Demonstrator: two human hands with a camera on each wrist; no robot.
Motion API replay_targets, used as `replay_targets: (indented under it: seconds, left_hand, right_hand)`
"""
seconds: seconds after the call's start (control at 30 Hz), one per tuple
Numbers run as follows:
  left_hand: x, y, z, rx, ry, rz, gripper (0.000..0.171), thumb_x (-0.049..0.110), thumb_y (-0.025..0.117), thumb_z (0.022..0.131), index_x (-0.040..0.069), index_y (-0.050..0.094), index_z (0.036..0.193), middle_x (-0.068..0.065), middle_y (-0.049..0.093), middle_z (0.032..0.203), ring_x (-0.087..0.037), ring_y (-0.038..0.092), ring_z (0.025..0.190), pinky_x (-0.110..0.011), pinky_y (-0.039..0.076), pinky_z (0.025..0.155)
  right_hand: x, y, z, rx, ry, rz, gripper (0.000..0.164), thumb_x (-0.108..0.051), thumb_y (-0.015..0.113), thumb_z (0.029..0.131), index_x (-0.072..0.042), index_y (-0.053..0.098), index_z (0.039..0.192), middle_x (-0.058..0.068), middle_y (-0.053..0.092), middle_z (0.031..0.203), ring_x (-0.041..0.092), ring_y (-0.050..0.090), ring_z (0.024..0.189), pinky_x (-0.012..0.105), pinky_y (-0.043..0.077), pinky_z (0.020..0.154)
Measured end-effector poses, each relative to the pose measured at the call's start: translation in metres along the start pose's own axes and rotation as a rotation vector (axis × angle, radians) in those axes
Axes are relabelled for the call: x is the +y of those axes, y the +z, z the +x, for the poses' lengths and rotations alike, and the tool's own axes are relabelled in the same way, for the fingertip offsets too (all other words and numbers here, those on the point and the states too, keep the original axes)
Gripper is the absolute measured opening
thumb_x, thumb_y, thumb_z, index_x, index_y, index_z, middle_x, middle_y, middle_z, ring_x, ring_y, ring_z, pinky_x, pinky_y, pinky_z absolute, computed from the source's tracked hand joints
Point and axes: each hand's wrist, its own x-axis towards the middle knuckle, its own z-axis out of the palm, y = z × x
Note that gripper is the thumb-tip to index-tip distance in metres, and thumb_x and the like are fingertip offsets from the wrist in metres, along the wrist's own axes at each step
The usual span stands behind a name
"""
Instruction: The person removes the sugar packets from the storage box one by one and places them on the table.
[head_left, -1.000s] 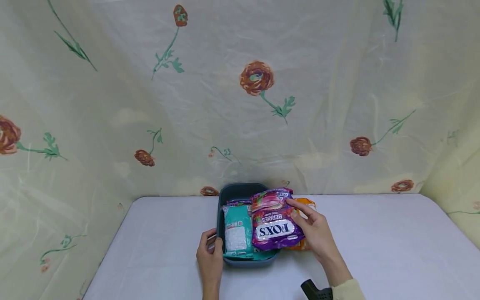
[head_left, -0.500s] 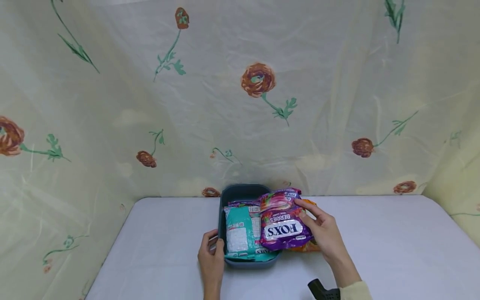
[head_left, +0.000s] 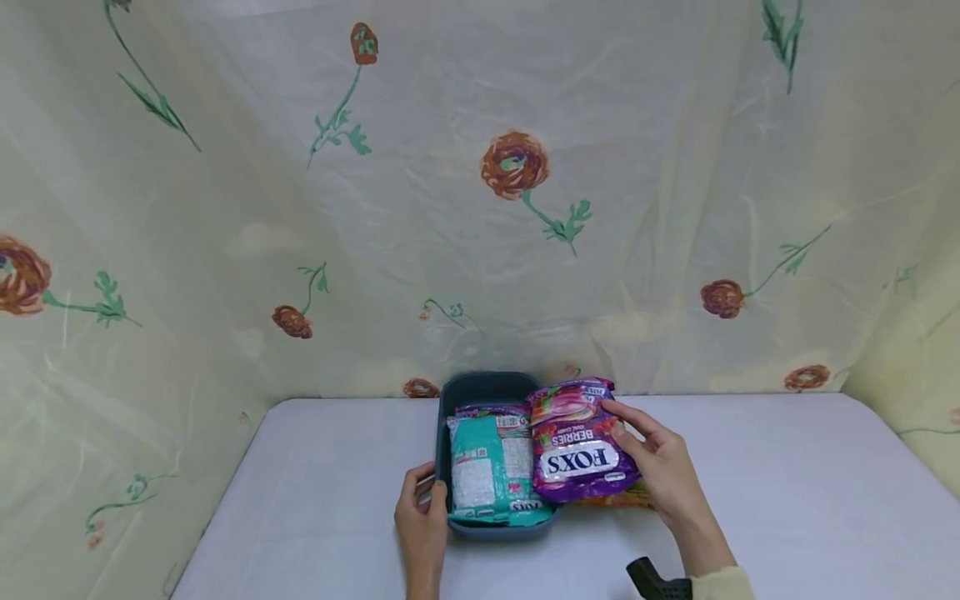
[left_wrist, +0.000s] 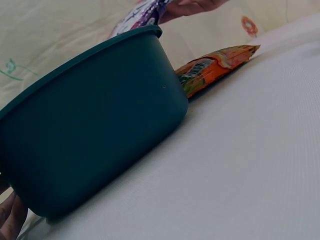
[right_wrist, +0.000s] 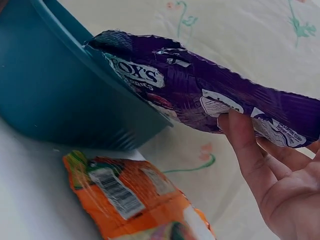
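My right hand [head_left: 667,471] pinches the right side of a purple Fox's Berries candy bag [head_left: 581,442], thumb on top and fingers along its edge. The bag is tilted and overlaps the right rim of a dark teal plastic bin [head_left: 491,382]. In the right wrist view, the purple bag [right_wrist: 195,95] is raised above the table, one end at the bin's rim. My left hand [head_left: 422,521] holds the bin's left side, fingers and thumb bent against the wall. A turquoise candy bag [head_left: 487,467] lies in the bin, with another purple bag [head_left: 491,410] partly hidden behind it.
An orange bag [right_wrist: 135,192] lies on the table right beside the bin, mostly hidden under the purple bag in the head view. White cloth covers the table [head_left: 322,475]. A floral curtain [head_left: 615,250] hangs at the back edge. A dark device [head_left: 658,579] sits at my right wrist.
My right hand has moved right with the purple bag, uncovering more of the turquoise bag and covering more of the orange one. The left hand and bin have stayed in place.
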Motion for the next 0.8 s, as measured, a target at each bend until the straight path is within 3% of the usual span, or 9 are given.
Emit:
replay_targets:
  seconds: [0.2, 0.8]
  left_hand:
    - [-0.001, -0.002, 0.000, -0.004, 0.005, -0.004, 0.023, 0.011, 0.056, 0.085, 0.013, 0.064, 0.106, -0.006, 0.067, 0.110, -0.019, 0.063, 0.099, -0.040, 0.051, 0.082]
    - [-0.008, -0.002, 0.002, -0.019, 0.004, 0.001, 0.024, 0.012, 0.056, 0.085, 0.014, 0.063, 0.108, -0.005, 0.066, 0.112, -0.019, 0.063, 0.100, -0.042, 0.051, 0.084]
  right_hand:
    - [0.001, -0.008, -0.002, 0.024, -0.028, 0.033, 0.046, -0.033, 0.050, 0.096, -0.015, 0.047, 0.139, 0.014, 0.032, 0.149, 0.002, 0.062, 0.096, 0.023, 0.054, 0.078]
    - [0.006, -0.026, -0.006, 0.105, -0.001, 0.012, 0.048, -0.036, 0.049, 0.096, -0.021, 0.045, 0.141, 0.018, 0.027, 0.151, 0.000, 0.063, 0.091, 0.020, 0.053, 0.076]
